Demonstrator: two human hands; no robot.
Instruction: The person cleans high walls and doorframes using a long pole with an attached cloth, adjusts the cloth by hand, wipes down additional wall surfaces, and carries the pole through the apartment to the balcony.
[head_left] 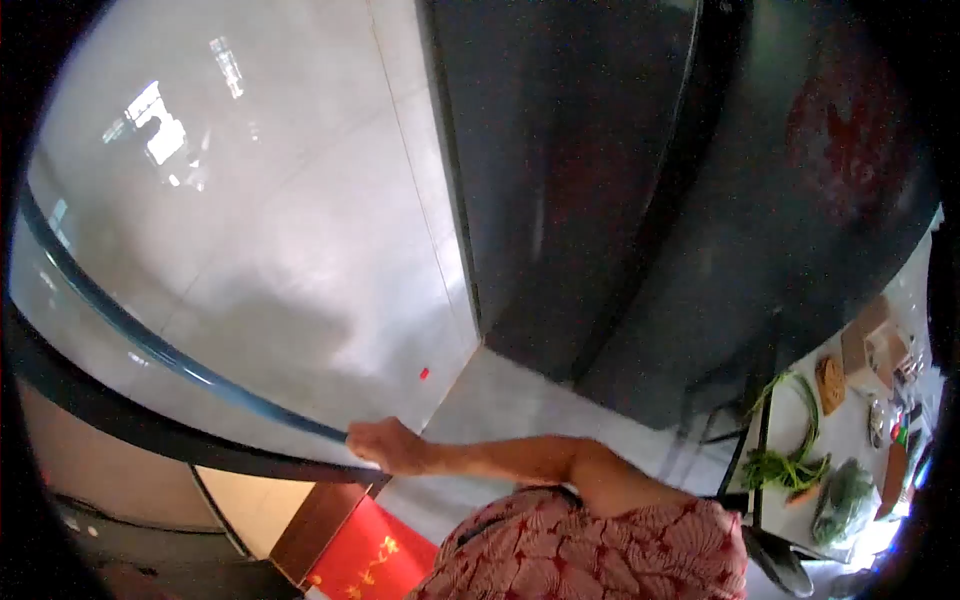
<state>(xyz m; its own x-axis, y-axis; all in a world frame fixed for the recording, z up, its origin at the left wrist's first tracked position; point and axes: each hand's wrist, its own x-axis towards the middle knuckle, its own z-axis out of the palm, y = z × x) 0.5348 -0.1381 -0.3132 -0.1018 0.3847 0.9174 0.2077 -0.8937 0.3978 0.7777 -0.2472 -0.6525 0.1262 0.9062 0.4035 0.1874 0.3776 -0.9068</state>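
Right hand (387,445) grips bluish strip (195,373); left unseen, can't tell; bag (832,528) holds greens (848,490).

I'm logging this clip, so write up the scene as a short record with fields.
Right hand: grip closed on a long blue-grey bar
Left hand: out of view
Clothing: red patterned shirt
Beyond the bar: glossy pale surface with bright reflections; tall dark panels to its right
Lower frame: red panel with gold characters
Table: at frame right, holding leafy green stalks, bagged greens
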